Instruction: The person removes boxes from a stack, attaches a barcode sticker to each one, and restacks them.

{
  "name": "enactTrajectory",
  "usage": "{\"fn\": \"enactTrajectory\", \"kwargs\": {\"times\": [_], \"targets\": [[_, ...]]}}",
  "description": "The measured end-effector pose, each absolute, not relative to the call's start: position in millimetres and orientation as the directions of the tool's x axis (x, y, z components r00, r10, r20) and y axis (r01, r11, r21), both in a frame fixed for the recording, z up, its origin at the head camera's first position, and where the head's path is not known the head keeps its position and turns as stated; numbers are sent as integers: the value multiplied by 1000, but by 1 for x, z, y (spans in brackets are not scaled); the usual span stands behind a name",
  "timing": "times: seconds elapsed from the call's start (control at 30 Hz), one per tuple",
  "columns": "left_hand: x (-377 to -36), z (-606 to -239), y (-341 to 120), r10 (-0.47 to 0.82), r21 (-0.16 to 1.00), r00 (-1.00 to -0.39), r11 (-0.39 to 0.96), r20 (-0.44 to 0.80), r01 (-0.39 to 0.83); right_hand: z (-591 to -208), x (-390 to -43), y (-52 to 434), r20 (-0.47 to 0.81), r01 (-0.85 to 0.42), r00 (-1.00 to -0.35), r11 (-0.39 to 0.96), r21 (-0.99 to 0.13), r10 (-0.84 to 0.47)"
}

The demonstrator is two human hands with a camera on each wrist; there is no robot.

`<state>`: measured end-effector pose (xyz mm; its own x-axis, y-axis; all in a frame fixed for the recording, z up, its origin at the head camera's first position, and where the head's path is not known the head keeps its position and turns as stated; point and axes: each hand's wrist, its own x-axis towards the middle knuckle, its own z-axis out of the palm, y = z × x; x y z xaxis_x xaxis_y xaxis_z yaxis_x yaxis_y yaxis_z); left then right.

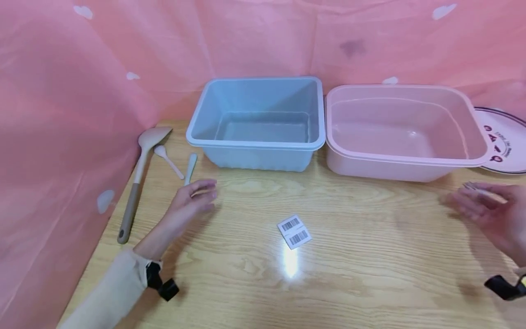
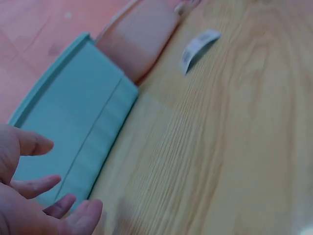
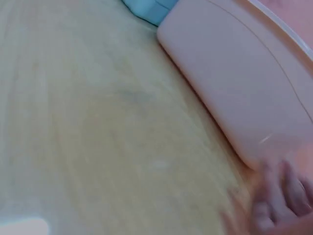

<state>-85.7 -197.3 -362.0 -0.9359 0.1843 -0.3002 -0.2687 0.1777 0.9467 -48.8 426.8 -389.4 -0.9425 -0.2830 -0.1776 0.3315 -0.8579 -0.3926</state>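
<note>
Head view showed two tubs, blue tub (image 1: 256, 116) at twelve o'clock and pink tub (image 1: 404, 132) at two, nothing visible inside, while left hand (image 1: 193, 198) and right hand (image 1: 491, 212) hovered loosely spread, holding nothing, three utensils (image 1: 164, 155) at ten.

The left hand (image 1: 193, 199) hovers low in front of the blue tub (image 1: 259, 121), fingers loosely spread and holding nothing, its cream-sleeved forearm angling back toward the person. The right hand (image 1: 489, 208), blurred, hangs off to the tub's right, fingers extended, palm apparently empty.
</note>
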Motion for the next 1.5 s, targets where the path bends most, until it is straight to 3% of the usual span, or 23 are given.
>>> {"fn": "enactTrajectory", "kwargs": {"times": [0.1, 0.2, 0.27, 0.37, 0.5, 0.83, 1.0, 1.3, 1.5], "targets": [[-63, -359, -188, 288, 944, -899, 124, -330, -307, -388, -36, 400, -144, 369, -910, -598, -712, -389], [-46, -356, -170, 442, 920, -814, 76, -376, -384, -380, -25, 360, -110, 194, -918, -187, -963, -382], [-36, -355, -157, 520, 901, -754, 78, -402, -426, -372, -20, 328, -127, 93, -930, 114, -989, -346], [-27, -353, -138, 560, 889, -713, 99, -421, -448, -363, -19, 278, -70, -71, -937, 382, -921, -342], [-23, -352, -118, 531, 875, -721, 85, -445, -477, -358, -20, 226, -16, -175, -921, 452, -874, -389], [-21, -353, -96, 382, 816, -756, -11, -531, -578, -367, -31, 162, -183, -4, -909, 449, -894, -374], [-21, -353, -96, 390, 816, -756, -20, -526, -578, -368, -35, 146, -234, 55, -898, 434, -899, -372], [-21, -351, -89, 398, 811, -749, -21, -529, -584, -373, -37, 133, -217, -15, -913, 561, -828, -345], [-20, -352, -88, 390, 822, -760, -10, -521, -569, -374, -36, 133, -243, 68, -921, 489, -870, -303]]}}
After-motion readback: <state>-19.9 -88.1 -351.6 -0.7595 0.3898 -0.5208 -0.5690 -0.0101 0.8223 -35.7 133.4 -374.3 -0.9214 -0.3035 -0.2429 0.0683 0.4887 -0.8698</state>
